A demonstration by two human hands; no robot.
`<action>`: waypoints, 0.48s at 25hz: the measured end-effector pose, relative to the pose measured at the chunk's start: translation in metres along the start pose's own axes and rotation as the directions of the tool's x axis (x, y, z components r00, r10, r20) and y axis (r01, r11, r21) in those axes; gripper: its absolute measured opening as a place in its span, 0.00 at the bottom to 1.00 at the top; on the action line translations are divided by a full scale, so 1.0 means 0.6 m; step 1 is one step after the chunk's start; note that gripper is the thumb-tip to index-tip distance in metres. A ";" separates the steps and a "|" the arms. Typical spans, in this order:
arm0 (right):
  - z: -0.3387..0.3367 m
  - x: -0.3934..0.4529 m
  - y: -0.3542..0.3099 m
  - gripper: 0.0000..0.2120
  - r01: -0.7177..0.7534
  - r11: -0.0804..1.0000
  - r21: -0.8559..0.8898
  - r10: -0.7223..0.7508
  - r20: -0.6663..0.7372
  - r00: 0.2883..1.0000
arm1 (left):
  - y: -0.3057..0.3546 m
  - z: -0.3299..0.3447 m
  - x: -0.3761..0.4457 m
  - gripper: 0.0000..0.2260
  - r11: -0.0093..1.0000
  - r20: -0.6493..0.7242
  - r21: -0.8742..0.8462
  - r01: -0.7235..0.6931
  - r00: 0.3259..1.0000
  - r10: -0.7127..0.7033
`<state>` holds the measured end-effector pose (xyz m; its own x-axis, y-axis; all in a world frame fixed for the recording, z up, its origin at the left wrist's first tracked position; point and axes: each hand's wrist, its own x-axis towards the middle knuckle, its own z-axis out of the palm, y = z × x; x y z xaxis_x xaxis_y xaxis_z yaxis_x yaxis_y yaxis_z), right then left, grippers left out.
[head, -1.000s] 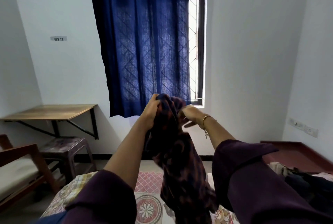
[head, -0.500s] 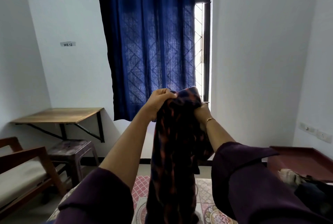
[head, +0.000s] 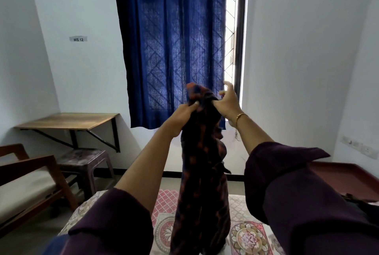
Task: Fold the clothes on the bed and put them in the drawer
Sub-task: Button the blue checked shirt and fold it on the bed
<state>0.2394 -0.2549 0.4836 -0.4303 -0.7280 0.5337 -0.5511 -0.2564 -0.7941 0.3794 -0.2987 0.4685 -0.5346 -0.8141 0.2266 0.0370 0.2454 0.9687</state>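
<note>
Slippage worries me: over the bed [head: 242, 232], my left hand [head: 185, 114] grips the bunched dark garment [head: 203, 172], my right hand [head: 227, 103] pinches it, fingers splayed; it may drop unfolded.

The garment [head: 202, 172] is cut off by the bottom edge. It hides part of the bed [head: 246, 236]. The curtain [head: 172, 49] covers most of the window [head: 235, 45].

— Where are we? 
— A bedroom in a home: a bed [head: 246, 232] with a patterned sheet in front, a blue curtain [head: 170, 49] over a barred window [head: 232, 39].
— Anything else? 
— A wall-mounted wooden worktop [head: 69, 120], a plastic stool [head: 86, 158] under it, a wooden chair [head: 26, 177] at left.
</note>
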 end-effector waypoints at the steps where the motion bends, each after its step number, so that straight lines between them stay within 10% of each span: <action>1: -0.006 -0.003 0.012 0.37 -0.085 0.995 0.048 0.085 0.010 0.996 | -0.002 0.000 0.002 0.14 0.996 -0.055 -0.091 0.014 0.998 -0.019; 6: -0.008 -0.055 0.080 0.05 -0.413 0.908 -0.064 0.405 0.381 0.831 | 0.008 0.002 0.001 0.17 0.711 -0.069 -0.699 0.080 0.982 -0.178; 12: 0.020 -0.090 0.150 0.12 -0.472 0.881 -0.027 0.384 0.624 0.681 | 0.039 -0.014 -0.006 0.21 0.728 -0.192 -0.684 -0.047 0.974 -0.118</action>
<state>0.2218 -0.2463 0.3797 -0.0585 -0.9907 -0.1232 -0.3018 0.1352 -0.9437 0.3895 -0.2944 0.4911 -0.3628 -0.9233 0.1259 0.6290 -0.1429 0.7641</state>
